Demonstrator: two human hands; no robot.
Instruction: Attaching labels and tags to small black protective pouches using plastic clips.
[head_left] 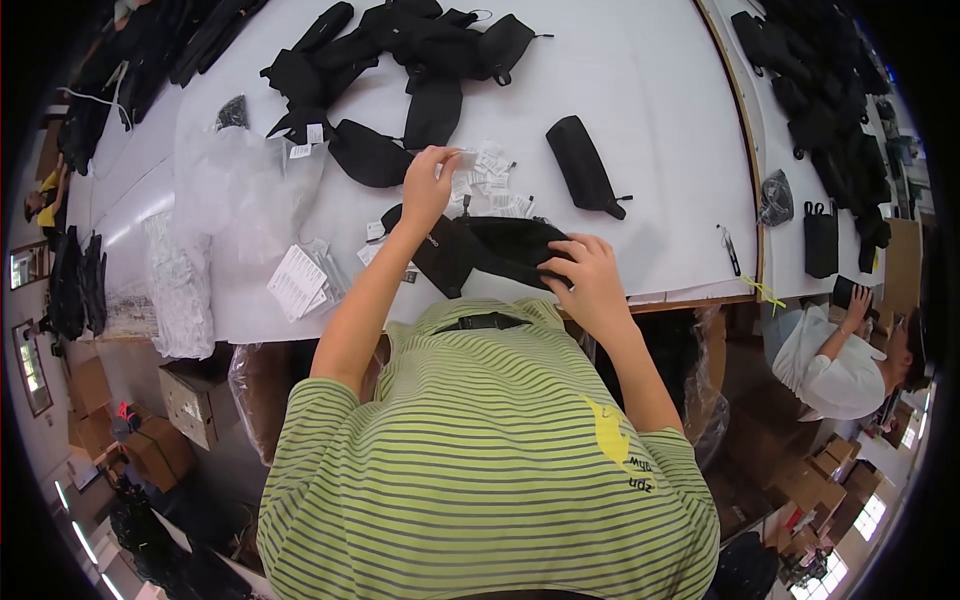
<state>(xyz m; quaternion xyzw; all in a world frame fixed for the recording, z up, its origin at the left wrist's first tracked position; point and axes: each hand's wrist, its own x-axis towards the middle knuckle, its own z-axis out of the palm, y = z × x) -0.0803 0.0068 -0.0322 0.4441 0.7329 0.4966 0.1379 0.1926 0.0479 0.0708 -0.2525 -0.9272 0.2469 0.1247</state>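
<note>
Over a pile of small white printed labels (490, 180), my left hand (430, 188) pinches a small pale packet (466, 160). My right hand (588, 280) grips the rim of a black pouch (515, 248) close to me at the table's near edge. The pouch's mouth gapes toward me and its dark inside shows. Against its left side lies another black piece (440, 255) with a small light mark; I cannot tell whether it belongs to the same pouch. One closed black pouch (585, 165) with a zip pull lies apart, farther right.
A heap of black pouches (400, 45) covers the far middle of the white table (660, 120). Clear plastic bags (230, 180) and white printed sheets (297, 283) lie at left. Thread snips (730, 250) rest near the right edge. A co-worker (835, 360) works at the right-hand table.
</note>
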